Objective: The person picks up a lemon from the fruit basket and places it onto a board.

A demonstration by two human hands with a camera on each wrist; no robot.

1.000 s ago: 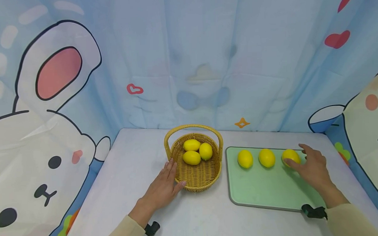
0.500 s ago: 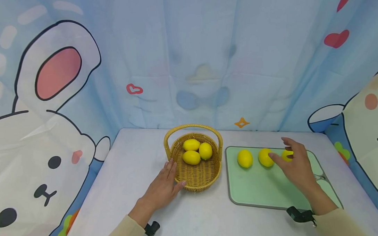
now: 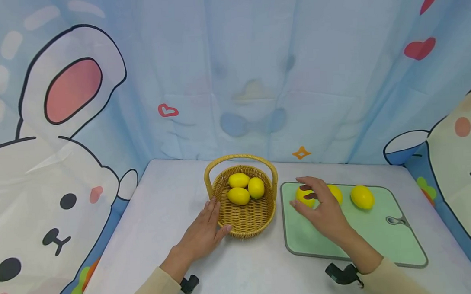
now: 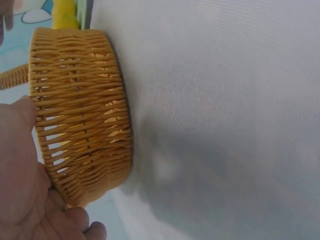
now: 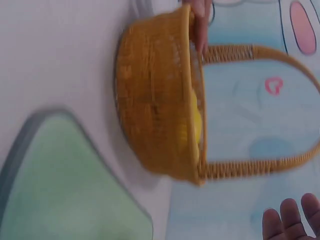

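My left hand point(image 3: 201, 235) rests against the left side of a woven basket point(image 3: 247, 222), its thumb on the rim and its fingers along the wall. Inside the basket lie three yellow lemons point(image 3: 239, 196). My right hand point(image 3: 324, 209) hovers above a green cutting board point(image 3: 367, 233), holding nothing, thumb and fingers spread apart. Behind its fingers the left lemon point(image 3: 301, 196) on the board is partly covered. The middle lemon point(image 3: 336, 193) is also partly hidden by the hand, while the right lemon point(image 3: 362, 197) shows fully.
The basket's arched handle point(image 3: 239, 157) stands upright. A grey-edged hanging hole point(image 3: 395, 220) marks the board's right end. Both lie on a white table point(image 3: 144, 223), with a blue cartoon-printed curtain point(image 3: 252, 77) along its back and sides.
My right hand has swept left from the right lemon, past the middle one, to the left lemon. The right lemon is uncovered now. The left hand and basket have stayed put.
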